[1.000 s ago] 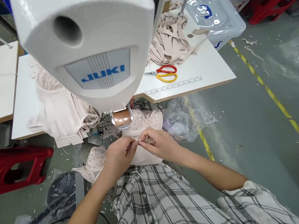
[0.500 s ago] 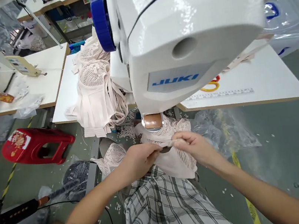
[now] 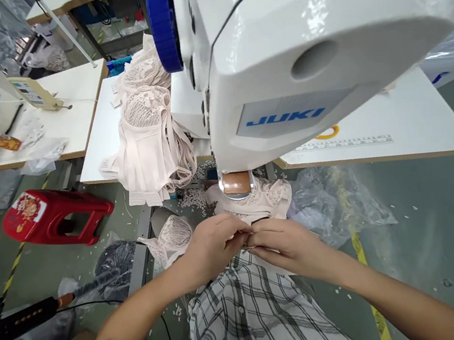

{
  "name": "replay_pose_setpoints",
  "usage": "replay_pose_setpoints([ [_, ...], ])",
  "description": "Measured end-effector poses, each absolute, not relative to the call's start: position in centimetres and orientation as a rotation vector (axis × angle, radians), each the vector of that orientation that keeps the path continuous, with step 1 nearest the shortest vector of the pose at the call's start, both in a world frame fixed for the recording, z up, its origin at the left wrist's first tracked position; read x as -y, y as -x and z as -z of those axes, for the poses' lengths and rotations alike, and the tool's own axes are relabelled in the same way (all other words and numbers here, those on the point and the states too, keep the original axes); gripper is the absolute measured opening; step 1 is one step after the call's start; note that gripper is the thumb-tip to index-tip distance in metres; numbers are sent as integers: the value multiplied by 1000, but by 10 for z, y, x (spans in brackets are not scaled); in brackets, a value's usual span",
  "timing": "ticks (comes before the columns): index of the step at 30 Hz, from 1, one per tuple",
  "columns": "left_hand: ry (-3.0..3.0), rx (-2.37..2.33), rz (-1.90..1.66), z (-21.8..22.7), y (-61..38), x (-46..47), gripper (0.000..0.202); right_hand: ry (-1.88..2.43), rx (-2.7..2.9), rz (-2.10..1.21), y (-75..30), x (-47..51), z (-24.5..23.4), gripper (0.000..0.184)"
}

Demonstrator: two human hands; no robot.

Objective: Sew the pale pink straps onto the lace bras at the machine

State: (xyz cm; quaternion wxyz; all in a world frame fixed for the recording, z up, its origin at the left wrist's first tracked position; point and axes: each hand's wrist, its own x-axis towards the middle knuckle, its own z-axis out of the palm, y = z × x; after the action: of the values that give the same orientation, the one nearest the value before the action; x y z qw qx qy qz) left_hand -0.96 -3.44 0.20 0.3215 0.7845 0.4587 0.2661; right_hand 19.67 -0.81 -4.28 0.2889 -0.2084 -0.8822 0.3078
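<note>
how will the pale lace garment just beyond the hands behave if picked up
The pale lace garment would probably flop and sag rather than hold its shape, since it lies bunched in soft folds. It is likely light for its size, as the patterned lace looks thin. That lace might also snag if dragged over something rough.

Saw a white table point(image 3: 420, 124) beyond the fingers point(image 3: 268, 238), bearing piled pale pink lace garments point(image 3: 143, 154) ahead to their left, a clear ruler point(image 3: 346, 143) and a partly hidden yellow loop point(image 3: 335, 130) ahead to their right.
</note>
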Motion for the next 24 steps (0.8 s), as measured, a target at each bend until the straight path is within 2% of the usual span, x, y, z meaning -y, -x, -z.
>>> replay_pose_setpoints([
  [4, -1922, -1301, -613, -4, 9, 27, 11, 592, 2318, -699, -191, 11, 45, 17],
  [8, -1833, -1367, -490, 3, 8, 13, 7, 719, 2204, -870, -186, 9, 50, 20],
  [11, -1598, -1293, -618, 12, 1, 11, 8, 798, 2025, -1048, -187, 8, 48, 18],
  [14, -1466, -1244, -873, 20, -7, 19, 12, 791, 1954, -1070, -190, 8, 41, 15],
  [16, -1612, -1294, -970, 22, -11, 25, 14, 788, 1967, -1051, -192, 8, 35, 14],
  [24, -2243, -1392, -975, 24, -6, 18, 21, 907, 2036, -1076, -198, 5, 19, 14],
])
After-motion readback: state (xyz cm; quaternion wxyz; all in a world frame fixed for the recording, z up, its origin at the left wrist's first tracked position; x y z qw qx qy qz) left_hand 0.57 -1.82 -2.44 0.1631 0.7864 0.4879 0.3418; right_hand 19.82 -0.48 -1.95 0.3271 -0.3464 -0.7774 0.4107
